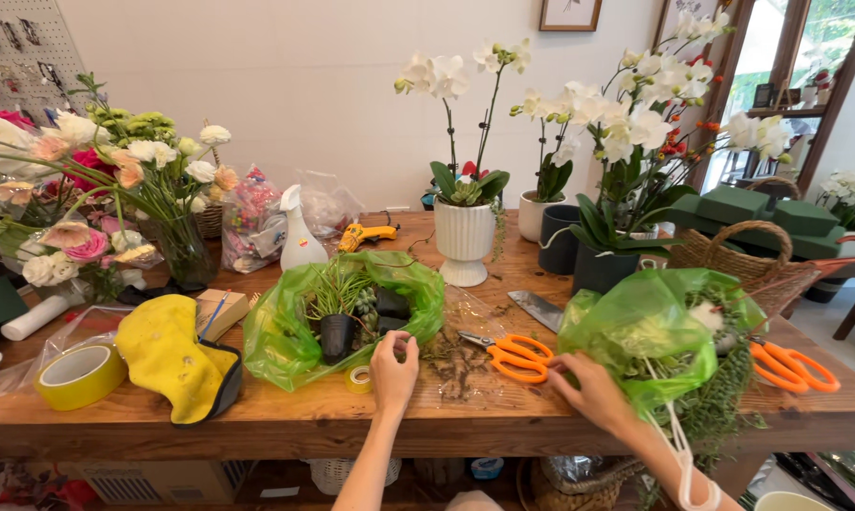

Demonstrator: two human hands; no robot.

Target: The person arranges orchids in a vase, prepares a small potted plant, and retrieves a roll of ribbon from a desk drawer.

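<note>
Two hands are out over the near edge of the wooden tabletop (285, 416): your left hand (392, 371) rests against the rim of the green plastic bag (285, 331) that holds small potted plants in black pots (336, 333), its fingers curled at the plastic, though you cannot tell whether they actually pinch it. Your right hand (593, 390) lies at the lower edge of a second green bag (650, 331) of trailing greenery, fingers narrow and reaching toward the orange-handled scissors (508, 355) just beside it; whether they touch is unclear. The blades point toward your left hand, so a careless grab could nick it. A small tape roll (357, 379) sits close by your left wrist. Farther back, the ribbed white orchid pot (463, 237) stands near the bag; tugging the plastic could likely tip the little pots or nudge it.
</note>
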